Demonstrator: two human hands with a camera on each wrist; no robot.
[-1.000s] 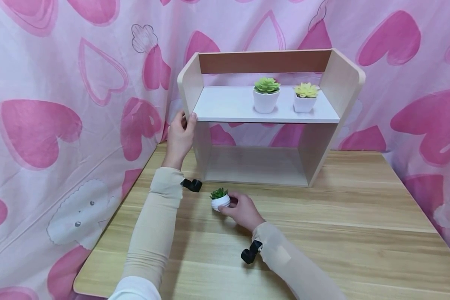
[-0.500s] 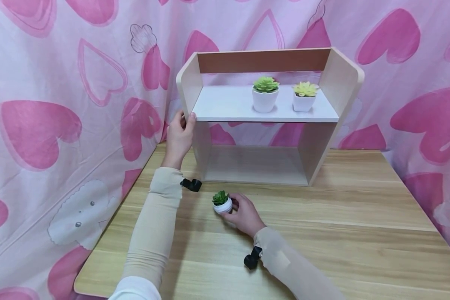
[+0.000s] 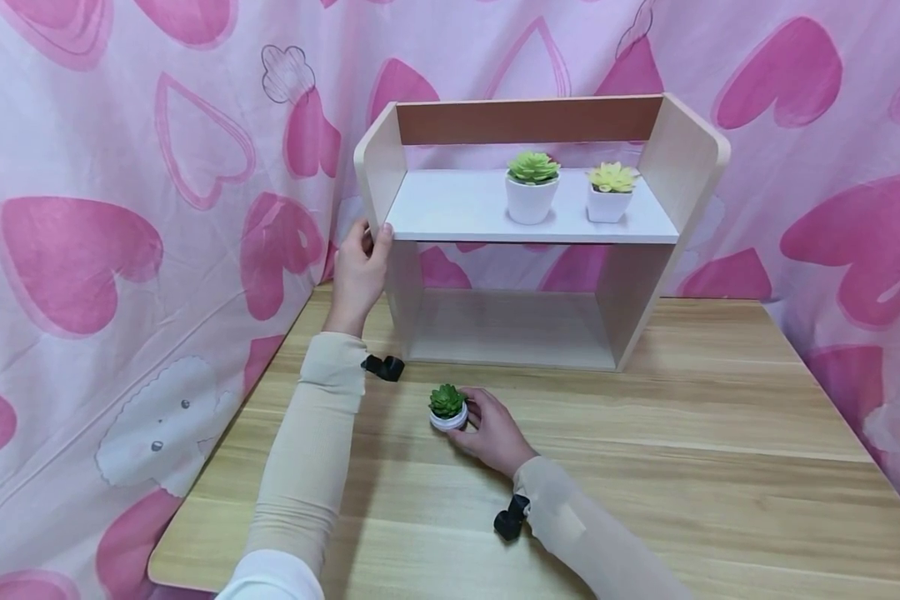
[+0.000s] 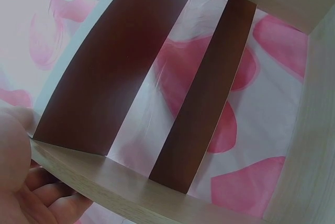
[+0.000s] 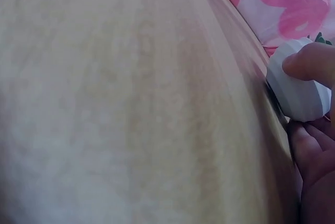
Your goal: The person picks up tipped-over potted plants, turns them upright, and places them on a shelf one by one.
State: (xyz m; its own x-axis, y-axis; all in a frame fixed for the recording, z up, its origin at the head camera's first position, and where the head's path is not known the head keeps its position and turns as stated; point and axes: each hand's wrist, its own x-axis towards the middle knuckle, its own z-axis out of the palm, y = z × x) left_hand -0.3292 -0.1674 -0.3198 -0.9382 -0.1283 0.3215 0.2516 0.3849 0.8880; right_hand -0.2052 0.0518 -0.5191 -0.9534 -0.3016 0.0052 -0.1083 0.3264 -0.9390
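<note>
In the head view my right hand (image 3: pixel 495 435) holds a small potted succulent (image 3: pixel 447 404), dark green in a ridged white pot, low over the table just in front of the shelf. The right wrist view shows the thumb pressed on the white pot (image 5: pixel 293 96), fingers on its other side. My left hand (image 3: pixel 357 279) grips the left side panel of the two-tier wooden shelf (image 3: pixel 450 204) at the height of the white upper board. In the left wrist view, fingers (image 4: pixel 65 208) curl behind the panel edge.
On the upper board stand a bright green succulent (image 3: pixel 532 200) in a round white pot and a yellow-green one (image 3: pixel 610 207) in a square white pot. The wood-grain table (image 3: pixel 705 467) extends right and forward. A pink heart-patterned curtain (image 3: pixel 217 275) hangs behind and at left.
My right hand has shifted slightly right and toward me with the small succulent, whose top has tipped toward the camera. The left hand keeps its grip on the shelf.
</note>
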